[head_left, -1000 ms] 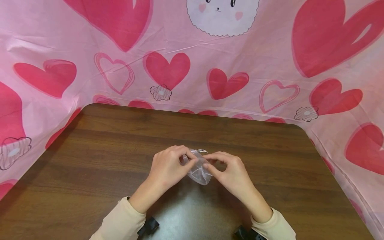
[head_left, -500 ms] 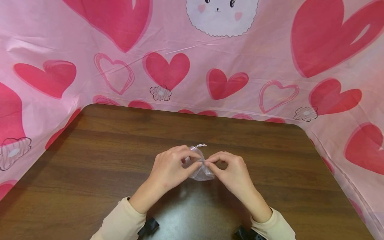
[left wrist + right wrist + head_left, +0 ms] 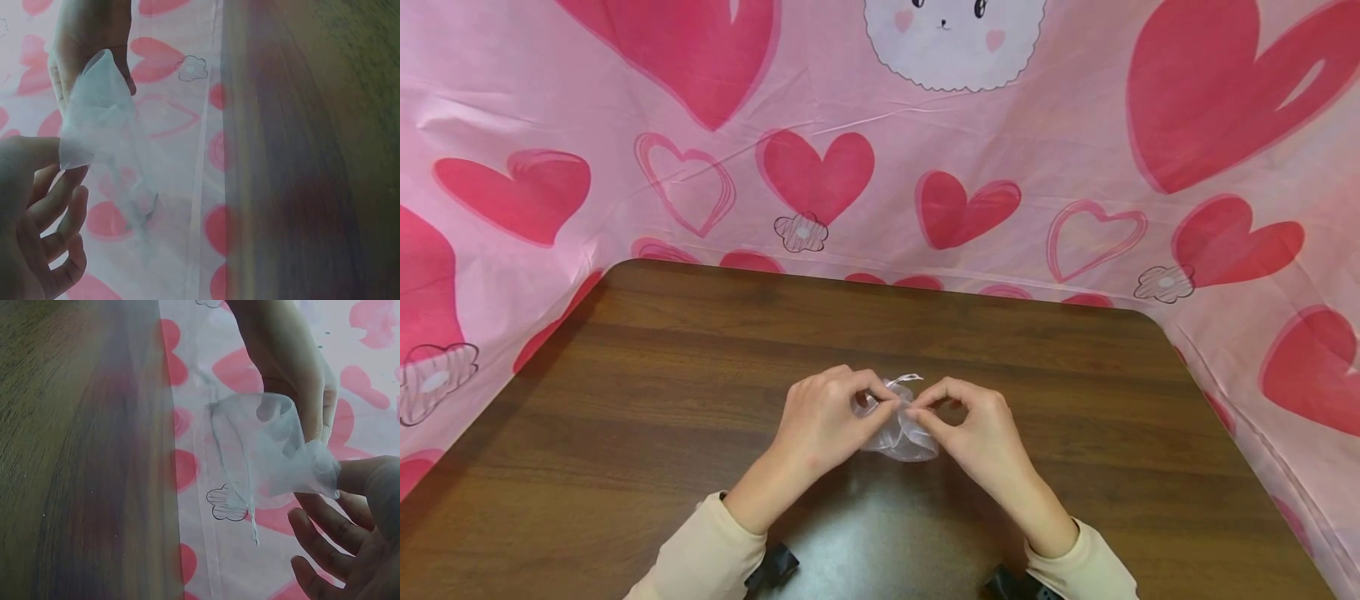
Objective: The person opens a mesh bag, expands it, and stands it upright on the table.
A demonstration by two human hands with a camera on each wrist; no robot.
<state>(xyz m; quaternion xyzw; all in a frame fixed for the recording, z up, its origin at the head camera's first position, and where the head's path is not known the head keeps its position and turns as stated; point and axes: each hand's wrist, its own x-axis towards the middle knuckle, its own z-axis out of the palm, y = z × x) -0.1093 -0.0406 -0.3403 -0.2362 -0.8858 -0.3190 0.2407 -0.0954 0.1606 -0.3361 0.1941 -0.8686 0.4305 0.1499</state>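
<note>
A sheer white organza drawstring pouch (image 3: pixel 904 443) is held up between both hands, over the middle of the table. On its left side, my left hand (image 3: pixel 829 415) pinches the fabric between thumb and forefinger. My right hand (image 3: pixel 972 423) pinches it from the other side, fingertips close to the left ones. White drawstring ends (image 3: pixel 910 378) stick out at the pouch's far side. In the right wrist view the pouch (image 3: pixel 269 440) looks gathered toward the right thumb, and its cord (image 3: pixel 253 525) dangles loose. The other fingers of the right hand (image 3: pixel 340 534) are loosely bent.
The brown wood-grain table (image 3: pixel 700 358) has rounded far corners. Pink cloth (image 3: pixel 865 100) printed with red hearts hangs behind it and along both sides. A black wrist device (image 3: pixel 772 568) shows by the left sleeve, another (image 3: pixel 1018 582) by the right.
The pouch's lower edge has shifted and spread wider. Its drawstring ends rose, then dropped back. The right thumb and forefinger have closed from a gap into a pinch; both arms stay nearly in place.
</note>
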